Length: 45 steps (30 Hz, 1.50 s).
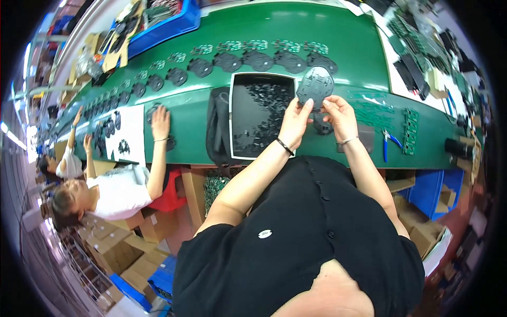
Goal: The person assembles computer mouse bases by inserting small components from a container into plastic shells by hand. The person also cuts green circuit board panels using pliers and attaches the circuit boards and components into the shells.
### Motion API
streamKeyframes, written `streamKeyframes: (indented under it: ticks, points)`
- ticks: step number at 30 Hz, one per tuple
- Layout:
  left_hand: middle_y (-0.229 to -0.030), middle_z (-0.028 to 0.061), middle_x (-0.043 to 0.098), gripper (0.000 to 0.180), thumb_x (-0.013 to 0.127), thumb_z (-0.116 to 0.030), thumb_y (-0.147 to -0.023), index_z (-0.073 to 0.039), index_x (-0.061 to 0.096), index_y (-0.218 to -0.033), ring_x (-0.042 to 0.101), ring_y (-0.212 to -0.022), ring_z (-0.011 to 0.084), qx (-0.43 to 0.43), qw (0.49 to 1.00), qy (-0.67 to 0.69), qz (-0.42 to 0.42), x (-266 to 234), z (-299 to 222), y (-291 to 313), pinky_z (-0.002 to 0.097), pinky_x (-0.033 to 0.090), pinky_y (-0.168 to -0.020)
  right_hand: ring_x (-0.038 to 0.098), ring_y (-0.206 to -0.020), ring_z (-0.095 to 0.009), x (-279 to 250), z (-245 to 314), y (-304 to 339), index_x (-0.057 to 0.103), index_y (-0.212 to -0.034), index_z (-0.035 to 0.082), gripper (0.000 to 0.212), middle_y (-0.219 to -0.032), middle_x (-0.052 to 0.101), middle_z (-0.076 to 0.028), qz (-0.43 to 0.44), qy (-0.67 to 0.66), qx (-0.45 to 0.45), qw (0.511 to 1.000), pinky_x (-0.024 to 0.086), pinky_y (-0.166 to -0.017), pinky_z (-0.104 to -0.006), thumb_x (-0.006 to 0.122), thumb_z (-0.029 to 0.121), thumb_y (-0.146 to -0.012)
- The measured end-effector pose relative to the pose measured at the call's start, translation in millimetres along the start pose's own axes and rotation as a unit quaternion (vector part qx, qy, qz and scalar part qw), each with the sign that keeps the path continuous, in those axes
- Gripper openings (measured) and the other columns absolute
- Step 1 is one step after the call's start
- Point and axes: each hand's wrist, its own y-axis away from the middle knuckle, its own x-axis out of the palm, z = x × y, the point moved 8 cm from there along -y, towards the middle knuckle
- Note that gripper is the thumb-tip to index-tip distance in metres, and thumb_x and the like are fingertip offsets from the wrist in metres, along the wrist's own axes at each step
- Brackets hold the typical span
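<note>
My left hand [297,120] and right hand [340,117] grasp the near edge of a black oval shell [317,83], held over the green bench [338,31]. Left sits a tray [242,95] of small black parts; right, blue-handled pliers [386,150]; far, a row of shells [257,61].

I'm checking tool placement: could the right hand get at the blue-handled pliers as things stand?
Probably yes: the blue-handled pliers lie uncovered on the green table, right of the right hand, with nothing tall visible between. That hand grips a black plastic shell, so it would likely release first.
</note>
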Motion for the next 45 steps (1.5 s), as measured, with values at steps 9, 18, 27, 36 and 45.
streamKeyframes:
  ticks: [9, 18, 27, 36, 45]
  points:
    - [-0.091, 0.0087, 0.059, 0.02, 0.049, -0.01, -0.086, -0.001, 0.046, -0.104, 0.06, -0.073, 0.0151, 0.085, 0.993, 0.076, -0.034, -106, -85, 32, 0.0243, 0.05, -0.062, 0.056, -0.081, -0.022, 131, -70, 13, 0.061, -0.075, 0.012, 0.008, -0.077, 0.062, -0.004, 0.303, 0.733, -0.294, 0.534, 0.039, -0.073, -0.0371, 0.057, 0.015, -0.07]
    - [-0.088, 0.0047, 0.058, 0.024, 0.049, -0.011, -0.083, -0.004, 0.047, -0.107, 0.056, -0.066, 0.013, 0.092, 0.99, 0.084, -0.065, -119, -90, 43, 0.0232, 0.046, -0.058, 0.06, -0.074, -0.029, 130, -91, 0, 0.061, -0.072, 0.004, 0.016, -0.072, 0.061, -0.013, 0.348, 0.637, -0.192, 0.661, 0.047, -0.066, -0.0386, 0.067, 0.014, -0.062]
    - [-0.088, 0.0055, 0.058, 0.025, 0.046, -0.011, -0.085, -0.003, 0.046, -0.108, 0.057, -0.072, 0.0122, 0.091, 0.986, 0.139, -0.018, -102, -87, 36, 0.0244, 0.048, -0.057, 0.054, -0.067, -0.008, 52, -30, -17, 0.064, -0.083, 0.003, 0.013, -0.073, 0.061, 0.0, 0.172, 0.105, 0.092, 0.975, 0.042, -0.058, -0.0199, 0.067, 0.011, -0.074]
    - [-0.088, 0.0064, 0.058, 0.026, 0.045, -0.014, -0.083, 0.0, 0.048, -0.105, 0.055, -0.07, 0.0118, 0.072, 0.99, 0.118, -0.008, -73, -79, 30, 0.0237, 0.046, -0.057, 0.061, -0.079, -0.017, 19, 33, 10, 0.058, -0.094, -0.001, 0.017, -0.088, 0.062, -0.011, 0.178, -0.169, 0.09, 0.965, 0.05, -0.067, -0.0232, 0.061, 0.003, -0.077]
    - [-0.09, 0.0073, 0.057, 0.032, 0.047, -0.015, -0.083, 0.0, 0.046, -0.111, 0.054, -0.071, 0.0132, 0.057, 0.995, 0.083, 0.016, -57, -73, 32, 0.0255, 0.046, -0.058, 0.06, -0.075, -0.016, 23, 72, 19, 0.061, -0.088, 0.0, 0.017, -0.085, 0.061, -0.01, 0.141, 0.018, -0.063, 0.988, 0.049, -0.065, -0.0246, 0.064, -0.003, -0.071]
